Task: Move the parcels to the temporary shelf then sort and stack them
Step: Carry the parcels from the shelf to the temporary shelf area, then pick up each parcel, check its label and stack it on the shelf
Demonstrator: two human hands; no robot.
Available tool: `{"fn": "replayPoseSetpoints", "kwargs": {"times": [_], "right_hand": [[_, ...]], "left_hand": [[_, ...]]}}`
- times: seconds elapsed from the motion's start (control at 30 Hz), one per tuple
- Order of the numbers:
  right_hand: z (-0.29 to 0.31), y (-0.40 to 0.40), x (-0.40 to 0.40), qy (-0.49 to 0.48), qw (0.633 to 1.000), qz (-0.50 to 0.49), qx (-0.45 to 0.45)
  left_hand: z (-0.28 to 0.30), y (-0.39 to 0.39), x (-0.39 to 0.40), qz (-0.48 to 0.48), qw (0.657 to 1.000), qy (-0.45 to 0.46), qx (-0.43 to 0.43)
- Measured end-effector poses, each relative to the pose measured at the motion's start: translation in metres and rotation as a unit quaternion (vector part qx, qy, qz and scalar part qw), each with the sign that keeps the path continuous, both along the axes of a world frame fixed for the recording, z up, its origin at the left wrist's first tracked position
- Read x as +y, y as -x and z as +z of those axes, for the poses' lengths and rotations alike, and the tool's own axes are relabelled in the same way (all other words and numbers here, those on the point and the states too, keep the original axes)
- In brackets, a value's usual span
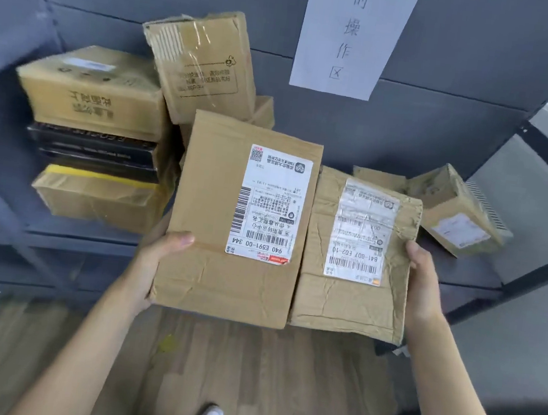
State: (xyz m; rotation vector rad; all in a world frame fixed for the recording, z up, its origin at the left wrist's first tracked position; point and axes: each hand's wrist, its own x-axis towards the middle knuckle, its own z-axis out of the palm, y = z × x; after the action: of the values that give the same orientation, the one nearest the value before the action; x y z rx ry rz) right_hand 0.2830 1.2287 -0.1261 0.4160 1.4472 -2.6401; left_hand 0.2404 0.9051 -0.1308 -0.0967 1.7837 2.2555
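You face a grey panelled wall (457, 50) with a paper sign (352, 34). Under you lies wood-plank floor (279, 380).

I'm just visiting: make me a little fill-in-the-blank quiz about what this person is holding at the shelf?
1. The left hand grips a ____ parcel.
2. The right hand holds a crumpled parcel, so the person carries ____ parcels.
3. The stack on the shelf has a ____ box in its middle.
4. A paper sign hangs on the ____.

Missing words: cardboard; two; black; wall

Both hands (155, 261) (424, 281) raised, arms extended, fingers curled gripping.
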Motion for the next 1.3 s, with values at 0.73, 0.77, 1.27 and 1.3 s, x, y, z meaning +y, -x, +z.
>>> {"fn": "replayPoseSetpoints", "kwargs": {"times": [0.73,0.77,1.27,1.3], "right_hand": [[-0.014,0.028,-0.32,0.012,0.934,0.357,-0.004],[-0.012,0.03,-0.342,0.005,0.936,0.352,0.001],[0.016,0.067,-0.626,-0.031,0.911,0.403,0.08],[0.018,0.076,-0.641,-0.034,0.912,0.401,0.081]], "left_hand": [[-0.025,-0.201,-0.267,0.397,0.918,-0.018,-0.004],[-0.025,-0.203,-0.285,0.408,0.913,-0.015,0.005],[0.002,-0.205,-0.535,0.497,0.865,-0.01,0.069],[0.002,-0.199,-0.551,0.505,0.86,-0.01,0.067]]}}
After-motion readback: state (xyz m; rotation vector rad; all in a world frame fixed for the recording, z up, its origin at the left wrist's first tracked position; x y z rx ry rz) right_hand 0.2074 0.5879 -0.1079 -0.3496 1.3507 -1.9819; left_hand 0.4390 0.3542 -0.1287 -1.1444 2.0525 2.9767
